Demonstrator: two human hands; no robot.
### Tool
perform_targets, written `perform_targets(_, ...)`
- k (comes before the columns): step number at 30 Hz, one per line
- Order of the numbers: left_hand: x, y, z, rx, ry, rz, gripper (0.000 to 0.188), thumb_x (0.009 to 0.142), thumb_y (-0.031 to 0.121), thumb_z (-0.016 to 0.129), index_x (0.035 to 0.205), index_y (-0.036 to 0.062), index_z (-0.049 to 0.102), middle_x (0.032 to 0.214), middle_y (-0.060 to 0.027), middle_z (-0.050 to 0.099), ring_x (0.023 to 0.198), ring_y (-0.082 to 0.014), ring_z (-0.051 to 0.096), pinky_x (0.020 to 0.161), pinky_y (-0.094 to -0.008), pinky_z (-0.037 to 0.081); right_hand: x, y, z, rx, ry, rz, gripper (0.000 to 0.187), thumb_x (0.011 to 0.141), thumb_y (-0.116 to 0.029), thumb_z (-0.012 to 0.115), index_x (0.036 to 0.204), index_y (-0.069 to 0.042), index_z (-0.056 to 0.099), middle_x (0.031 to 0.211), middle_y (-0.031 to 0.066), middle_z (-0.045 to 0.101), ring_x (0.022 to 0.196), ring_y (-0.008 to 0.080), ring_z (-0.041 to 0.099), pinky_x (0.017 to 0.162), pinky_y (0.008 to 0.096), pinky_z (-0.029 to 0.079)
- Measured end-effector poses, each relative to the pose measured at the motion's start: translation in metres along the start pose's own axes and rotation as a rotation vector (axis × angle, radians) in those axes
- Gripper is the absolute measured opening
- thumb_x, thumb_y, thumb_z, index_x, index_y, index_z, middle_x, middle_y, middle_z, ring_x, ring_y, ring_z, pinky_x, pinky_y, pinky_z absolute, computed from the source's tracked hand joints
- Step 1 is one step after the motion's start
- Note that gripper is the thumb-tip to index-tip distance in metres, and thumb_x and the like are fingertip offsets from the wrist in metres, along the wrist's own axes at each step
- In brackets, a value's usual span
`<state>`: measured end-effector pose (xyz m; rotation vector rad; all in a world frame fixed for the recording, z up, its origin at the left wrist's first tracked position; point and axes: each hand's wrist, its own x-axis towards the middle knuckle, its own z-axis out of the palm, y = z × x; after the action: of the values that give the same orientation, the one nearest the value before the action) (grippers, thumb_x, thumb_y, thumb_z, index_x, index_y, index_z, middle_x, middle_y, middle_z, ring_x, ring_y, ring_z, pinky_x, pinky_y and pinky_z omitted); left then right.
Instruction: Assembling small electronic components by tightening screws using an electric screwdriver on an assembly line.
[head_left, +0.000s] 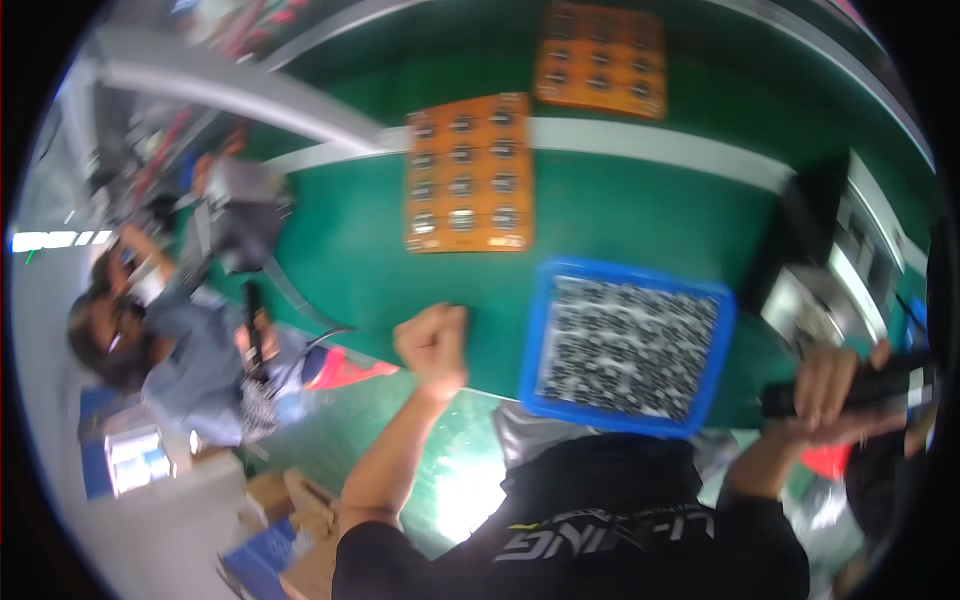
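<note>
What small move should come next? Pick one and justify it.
Probably swing the right hand inward, bringing its black object toward the nearer orange board. That hand grips the object beyond the blue tray, well away from the board, which lies on the green table. The left hand is closed near the board; whether it holds anything is unclear.

Left grip (pixel 434 350) fisted, right grip (pixel 826 388) curled

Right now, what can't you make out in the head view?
All head view:
- Left hand: curled fingers hide whether it holds anything.
- Long black object: right hand covers part; exact kind unclear.
- Small parts in blue tray: too small, blurred.
- Nearer orange panel: blur hides fine detail.
</note>
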<state>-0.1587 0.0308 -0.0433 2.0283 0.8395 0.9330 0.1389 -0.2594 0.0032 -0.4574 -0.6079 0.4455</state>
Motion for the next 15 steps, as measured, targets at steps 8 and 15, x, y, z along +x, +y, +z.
perform_targets(8,-0.003,0.022,0.047,-0.379,0.038,0.254,0.025,0.094,0.007,0.045,0.069,0.0025,0.043,0.072,-0.0077,0.045,0.071,-0.0161,0.041,0.064,-0.0309,0.033,0.024,-0.056,0.036,-0.356,-0.053,-0.167,0.088,0.093,-0.076,0.030,0.135,0.000,0.045,0.068,0.0028,0.044,0.051,0.0145,0.041,0.056,0.0323,0.036)
perform_targets(15,-0.019,0.039,0.078,-0.652,0.024,0.083,0.027,0.099,0.020,0.039,0.077,0.0046,0.041,0.078,-0.0076,0.041,0.078,-0.0191,0.040,0.078,-0.0350,0.035,0.025,-0.060,0.049,-0.586,0.119,-0.471,0.103,0.074,-0.096,0.021,0.118,-0.008,0.052,0.058,0.0063,0.046,0.044,0.0196,0.041,0.048,0.0371,0.037)
